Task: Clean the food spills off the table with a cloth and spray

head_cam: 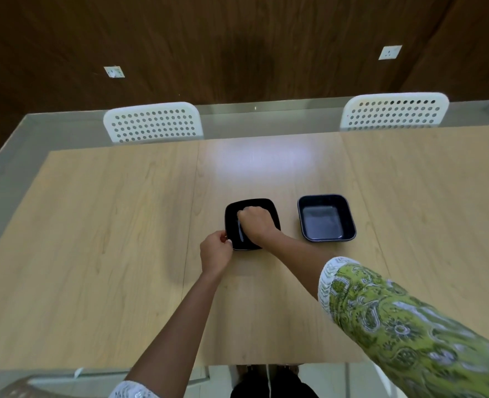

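Two black square bowls stand near the middle of the light wooden table. My left hand pinches the near left rim of the left bowl. My right hand reaches down into that same bowl with its fingers curled. Something small and whitish shows at its fingertips; I cannot tell what it is. The right bowl sits apart on the right, with a pale sheen on its bottom. No cloth or spray bottle is in view, and I see no spill on the table.
Two white perforated chairs stand at the table's far edge. A glass border runs around the wooden top. A dark wooden wall with two sockets rises behind. The table's near edge is at the bottom of the view.
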